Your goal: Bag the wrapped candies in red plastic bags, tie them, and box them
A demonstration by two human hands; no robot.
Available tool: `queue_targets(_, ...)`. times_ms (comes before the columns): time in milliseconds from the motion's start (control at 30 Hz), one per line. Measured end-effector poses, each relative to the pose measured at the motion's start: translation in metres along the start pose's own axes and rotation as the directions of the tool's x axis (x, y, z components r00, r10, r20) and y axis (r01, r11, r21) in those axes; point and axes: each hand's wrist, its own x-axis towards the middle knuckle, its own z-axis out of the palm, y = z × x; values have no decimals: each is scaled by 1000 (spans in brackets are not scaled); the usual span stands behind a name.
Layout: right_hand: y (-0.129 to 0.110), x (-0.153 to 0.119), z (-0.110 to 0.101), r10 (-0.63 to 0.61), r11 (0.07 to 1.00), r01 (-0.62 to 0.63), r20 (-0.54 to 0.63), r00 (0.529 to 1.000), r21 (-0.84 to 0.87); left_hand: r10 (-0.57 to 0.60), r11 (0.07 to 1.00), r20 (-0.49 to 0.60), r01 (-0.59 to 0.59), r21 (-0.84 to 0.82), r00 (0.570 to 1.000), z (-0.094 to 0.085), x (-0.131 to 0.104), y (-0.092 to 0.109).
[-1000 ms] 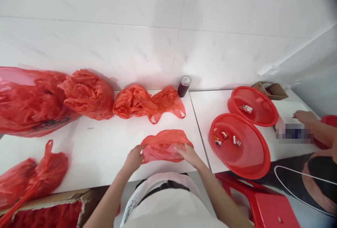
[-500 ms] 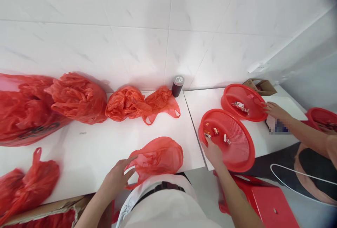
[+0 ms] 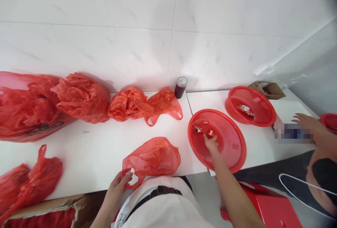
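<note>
Fingers of the right hand (image 3: pixel 211 143) reach down into the near round red mesh plastic basket (image 3: pixel 231 157), their tips curled among small wrapped sweets (image 3: pixel 210 133) lying on its floor; whether they have closed on a piece I cannot tell, since the hand covers its own fingertips. This basket stands on the right-hand white table (image 3: pixel 260 143), at its front left corner, partly over the edge. The left hand (image 3: pixel 119 184) is at the front edge of the left white table (image 3: pixel 92 150), fingers loosely bent and pinching the lower rim of a thin translucent red plastic bag (image 3: pixel 154 157), which lies puffed up on the table just beside the basket.

Behind, a second red mesh basket (image 3: pixel 263 115) holds a few wrapped pieces (image 3: pixel 244 109), with a brown cardboard box (image 3: pixel 267 89) beyond it. A dark cylindrical can (image 3: pixel 180 87) stands against the tiled wall, next to a row of crumpled red bags (image 3: pixel 84 98). Another person's hand (image 3: pixel 306 121) rests on the right table, fingers spread, near a blurred patch. A red plastic stool (image 3: pixel 268 208) sits below.
</note>
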Motion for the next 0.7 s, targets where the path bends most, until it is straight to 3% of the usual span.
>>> queue_targets(100, -27, 19, 4, 17, 1000, -16, -36, 999, 16, 24, 976, 78, -6, -220, 997, 17, -13, 25)
queue_targets(233, -53, 47, 2, -72, 997, 72, -14, 997, -23, 33, 936, 233, 52, -349, 972, 44, -32, 63)
queue_targets(333, -50, 48, 9, -197, 971, 196, 6, 980, -137, 15, 910, 281, 104, -402, 960, 61, -42, 78)
queue_targets(433, -34, 29, 20, -439, 886, 425, -40, 897, -187, -38, 864, 303, 183, -468, 952, 68, -46, 87)
queue_targets(533, -23, 9, 25, -572, 820, 571, -28, 820, -36, -81, 802, 319, 251, -542, 944, 70, -47, 96)
queue_targets(700, -33, 4, 14, -495, 850, 490, -29, 869, 195, -81, 702, 362, 311, -640, 929, 77, -46, 111)
